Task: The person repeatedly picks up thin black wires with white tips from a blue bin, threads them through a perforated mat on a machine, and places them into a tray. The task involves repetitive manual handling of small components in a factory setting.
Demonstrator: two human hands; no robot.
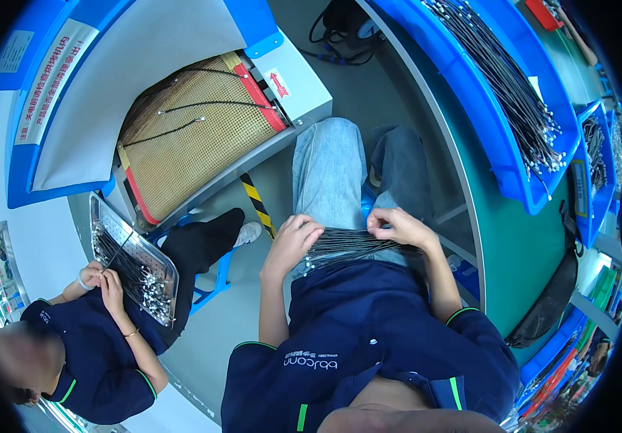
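A bundle of thin black cables (pixel 358 244) lies across my lap, with small silvery connectors showing at its left end. My left hand (pixel 296 242) is at that end, its fingers bent and closed on the cables. Toward the bundle's right end, my right hand (pixel 401 227) is closed in a pinch at the upper edge of the cables. Its fingers partly cover the strands, so how many they hold cannot be seen.
On the left stands a machine with a mesh conveyor belt (pixel 195 141) carrying a few black cables. A co-worker beside it handles cables over a metal tray (pixel 170 289). To the right, a blue bin (pixel 502 169) of cables sits on a green-topped table (pixel 506 267).
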